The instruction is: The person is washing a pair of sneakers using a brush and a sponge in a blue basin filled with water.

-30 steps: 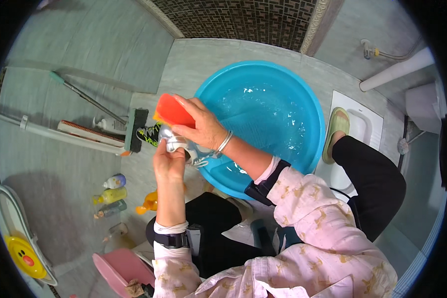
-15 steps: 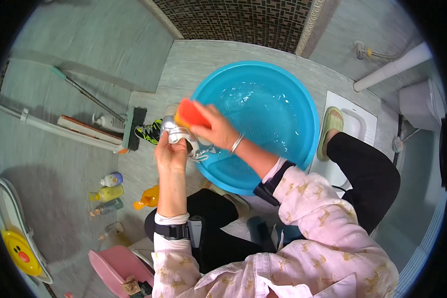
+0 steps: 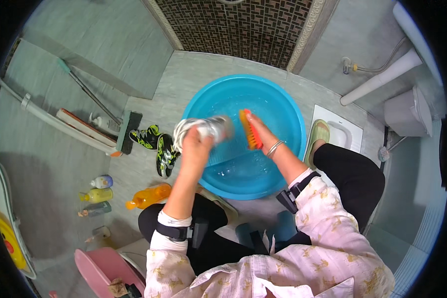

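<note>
My left hand [image 3: 196, 146] is closed round a white and silver shoe [image 3: 211, 128], smeared by motion, with its pale laces toward the left. The shoe is above the left side of a big blue basin [image 3: 294, 111] of water. In my right hand [image 3: 264, 135] is a scrubbing brush [image 3: 251, 130] with an orange-red back, its yellow-orange bristles facing the shoe. A gap separates brush and shoe. On the floor left of the basin lie a pair of black and neon-green shoes [image 3: 165, 156].
An orange bottle [image 3: 149, 195] lies near my left knee, with several small bottles [image 3: 98, 194] further left. A broom [image 3: 129, 131] leans at the left wall. A pink tub [image 3: 97, 270] sits lower left. Right of the basin is a white squat toilet [image 3: 350, 131].
The shoe has moved right over the basin and turned. The brush has come off it, moving right and down, its bristles now showing. The view has shifted, uncovering both dark shoes.
</note>
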The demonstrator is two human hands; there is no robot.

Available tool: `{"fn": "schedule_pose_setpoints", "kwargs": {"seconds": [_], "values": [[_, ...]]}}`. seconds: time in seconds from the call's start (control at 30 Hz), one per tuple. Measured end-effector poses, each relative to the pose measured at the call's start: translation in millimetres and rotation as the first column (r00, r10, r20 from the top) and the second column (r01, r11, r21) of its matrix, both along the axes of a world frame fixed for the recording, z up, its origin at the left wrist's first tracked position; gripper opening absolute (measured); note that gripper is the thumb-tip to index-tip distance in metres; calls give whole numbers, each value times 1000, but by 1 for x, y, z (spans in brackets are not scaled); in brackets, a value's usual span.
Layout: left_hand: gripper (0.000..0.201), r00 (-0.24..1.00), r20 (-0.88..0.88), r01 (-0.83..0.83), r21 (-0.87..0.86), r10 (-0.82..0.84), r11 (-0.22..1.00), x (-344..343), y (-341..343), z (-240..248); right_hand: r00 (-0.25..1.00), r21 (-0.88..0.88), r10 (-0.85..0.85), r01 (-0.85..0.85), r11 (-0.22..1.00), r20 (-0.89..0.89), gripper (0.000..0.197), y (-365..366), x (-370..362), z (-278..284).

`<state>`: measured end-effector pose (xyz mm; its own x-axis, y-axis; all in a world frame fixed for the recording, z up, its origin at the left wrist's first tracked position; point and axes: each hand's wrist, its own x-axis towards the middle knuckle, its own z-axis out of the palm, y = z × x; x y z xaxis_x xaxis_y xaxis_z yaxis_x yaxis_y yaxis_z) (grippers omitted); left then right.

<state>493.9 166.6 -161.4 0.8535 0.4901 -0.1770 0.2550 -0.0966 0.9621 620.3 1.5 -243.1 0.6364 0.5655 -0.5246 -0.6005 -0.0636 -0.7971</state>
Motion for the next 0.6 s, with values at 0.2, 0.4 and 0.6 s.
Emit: {"fn": "schedule_pose_setpoints", "kwargs": {"seconds": [0.2,0.4,0.6], "values": [[25,916,-322,394,620,-237,678,-11,-43,6,858,347,258,-100,933,-445,66,-14,-35,2],[26,890,24,164,915,-455,368,-15,-43,64,924,601,211,26,799,-320,59,-8,-64,20],[25,895,115,15,958,-432,287,-27,-36,73,926,610,293,-92,787,-238,61,-5,-40,30]]}}
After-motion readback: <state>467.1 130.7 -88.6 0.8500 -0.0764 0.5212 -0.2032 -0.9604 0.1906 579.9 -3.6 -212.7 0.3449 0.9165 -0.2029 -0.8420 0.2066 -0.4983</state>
